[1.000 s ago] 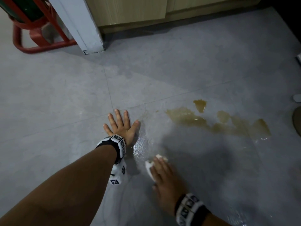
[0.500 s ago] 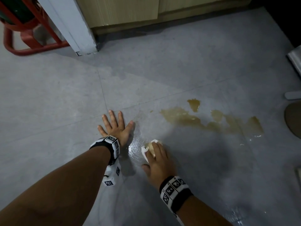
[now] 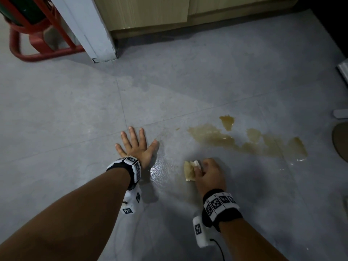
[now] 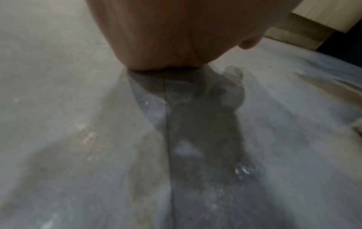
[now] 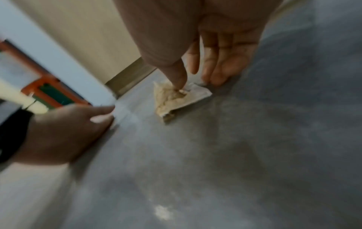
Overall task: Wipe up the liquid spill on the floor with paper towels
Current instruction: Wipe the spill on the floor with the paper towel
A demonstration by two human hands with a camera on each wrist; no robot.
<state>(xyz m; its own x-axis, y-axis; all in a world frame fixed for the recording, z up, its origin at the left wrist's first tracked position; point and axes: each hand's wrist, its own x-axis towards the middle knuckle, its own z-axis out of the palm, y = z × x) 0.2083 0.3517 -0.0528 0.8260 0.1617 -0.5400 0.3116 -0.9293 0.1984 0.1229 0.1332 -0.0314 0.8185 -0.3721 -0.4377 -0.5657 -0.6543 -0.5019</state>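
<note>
Paper towel pinched by right hand, near left hand.

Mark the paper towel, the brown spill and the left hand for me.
paper towel [image 3: 189,170]: head view, its stained, crumpled part.
spill [image 3: 212,137]: head view, the wide brown patch at its left end.
left hand [image 3: 136,149]: head view, the back of the hand.

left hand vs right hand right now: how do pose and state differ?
Pose: the left hand lies flat with fingers spread; the right hand is curled, fingers bent down.
Load: the left hand holds nothing; the right hand pinches a stained paper towel against the floor.
Place: the right hand is nearer the brown spill than the left hand, though apart from it.
Shared: both are down at the floor.
</note>
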